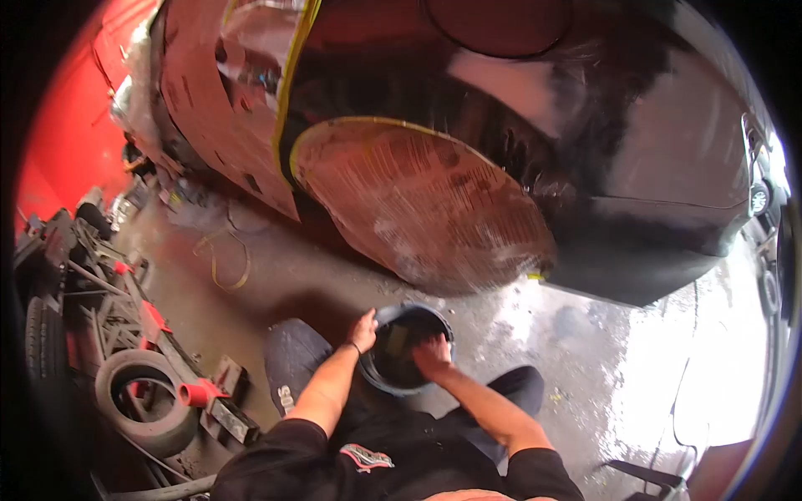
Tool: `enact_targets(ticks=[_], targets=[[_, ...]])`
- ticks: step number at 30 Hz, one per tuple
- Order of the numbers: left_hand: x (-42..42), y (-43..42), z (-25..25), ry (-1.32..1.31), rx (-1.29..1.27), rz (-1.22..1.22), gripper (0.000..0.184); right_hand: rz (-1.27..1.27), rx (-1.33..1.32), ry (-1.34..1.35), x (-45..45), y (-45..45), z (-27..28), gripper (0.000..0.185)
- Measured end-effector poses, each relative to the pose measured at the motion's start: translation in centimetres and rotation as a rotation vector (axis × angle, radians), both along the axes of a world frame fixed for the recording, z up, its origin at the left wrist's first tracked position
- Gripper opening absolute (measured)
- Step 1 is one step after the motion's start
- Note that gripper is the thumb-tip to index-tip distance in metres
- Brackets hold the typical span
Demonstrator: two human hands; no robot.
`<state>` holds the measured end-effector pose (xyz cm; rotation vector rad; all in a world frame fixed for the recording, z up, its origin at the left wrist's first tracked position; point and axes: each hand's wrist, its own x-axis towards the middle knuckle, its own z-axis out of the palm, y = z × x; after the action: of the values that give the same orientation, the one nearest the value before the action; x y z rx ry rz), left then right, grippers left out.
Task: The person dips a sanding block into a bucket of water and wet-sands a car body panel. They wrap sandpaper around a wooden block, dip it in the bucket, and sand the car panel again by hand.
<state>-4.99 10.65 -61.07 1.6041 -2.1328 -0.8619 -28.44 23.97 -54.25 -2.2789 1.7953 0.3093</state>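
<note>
A dark bucket (388, 386) stands on the floor between my bent knees, with murky liquid showing inside. My left hand (365, 329) grips the left side of its rim. Inside the right part of the opening is my right hand (433, 354), fingers pointing down toward the liquid. Those fingers are blurred and partly hidden, so anything in them cannot be made out.
Ahead is a dark car body (501, 100) with brown masking paper (418, 200) edged in yellow tape over its wheel area. A tyre (146, 401) and red-marked metal frames (125, 309) lie left. A yellow loop (224, 260) lies on the wet floor; a dark cable (681, 392) runs right.
</note>
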Motion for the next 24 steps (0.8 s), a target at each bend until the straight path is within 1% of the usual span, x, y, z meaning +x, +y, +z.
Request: enact_targets(ticks=[1, 2, 3, 4, 5, 6, 7, 8, 9, 10, 11, 14, 16, 19, 21, 22, 23, 24], targets=[[-0.1, -0.1, -0.3, 0.048, 0.008, -0.022, 0.048, -0.008, -0.144, -0.050, -1.2, 1.1, 2.6, 0.034], [0.1, -0.9, -0.8, 0.019, -0.084, -0.108, 0.045, -0.019, -0.310, -0.097, -2.6, 1.1, 5.9, 0.040], [-0.9, -0.7, -0.1, 0.039, -0.189, -0.123, 0.040, -0.016, -0.418, -0.113, -4.2, 1.0, 10.7, 0.045], [-1.9, -0.7, -0.5, 0.089, -0.171, -0.108, 0.040, -0.014, -0.528, -0.129, -5.9, 0.8, 15.9, 0.051], [-2.1, -0.8, -1.1, 0.133, -0.148, -0.095, 0.039, 0.004, -0.695, -0.181, -7.5, -0.2, 20.9, 0.049], [-3.1, -1.0, -3.2, 0.242, -0.239, -0.112, 0.037, 0.033, -0.854, -0.230, -9.6, -0.6, 25.6, 0.049], [-4.2, -0.7, -3.4, 0.244, -0.199, -0.113, 0.035, 0.012, -0.927, -0.104, -10.8, -1.0, 30.0, 0.047], [-5.5, -0.1, -2.8, 0.242, -0.160, -0.117, 0.033, 0.028, -1.075, -0.096, -12.0, -1.7, 34.6, 0.050], [-6.7, 0.9, -1.3, 0.238, -0.117, -0.119, 0.031, -0.015, -1.077, 0.051, -13.6, -1.8, 38.0, 0.057], [-7.7, 2.0, 1.3, 0.213, -0.099, -0.128, 0.024, 0.026, -1.183, 0.015, -14.3, -2.3, 41.8, 0.061], [-8.5, 2.9, 1.9, 0.220, -0.088, -0.115, 0.022, 0.032, -1.249, 0.100, -15.2, -2.5, 44.5, 0.061], [-10.7, 4.4, 0.9, 0.273, -0.063, -0.051, 0.014, 0.000, -1.383, 0.286, -17.9, -2.4, 48.0, 0.066], [-10.8, 4.3, 0.5, 0.275, -0.049, -0.074, 0.013, 0.016, -1.394, 0.369, -19.4, -2.2, 48.1, 0.066], [-10.6, 4.3, -0.1, 0.208, -0.039, -0.103, 0.015, 0.105, -1.388, 0.443, -19.0, -4.1, 48.6, 0.062], [-10.3, 4.4, 1.0, 0.124, -0.016, -0.113, 0.016, 0.159, -1.392, 0.465, -17.4, -6.8, 49.5, 0.060], [-10.1, 4.3, 1.7, 0.133, -0.054, -0.120, 0.017, 0.174, -1.393, 0.472, -15.6, -8.2, 51.0, 0.060], [-10.0, 4.3, 1.9, 0.131, -0.039, -0.125, 0.017, 0.184, -1.390, 0.476, -14.8, -8.8, 51.7, 0.059], [-9.9, 4.2, 2.0, 0.130, -0.025, -0.131, 0.017, 0.186, -1.398, 0.468, -15.1, -8.9, 51.5, 0.059]])
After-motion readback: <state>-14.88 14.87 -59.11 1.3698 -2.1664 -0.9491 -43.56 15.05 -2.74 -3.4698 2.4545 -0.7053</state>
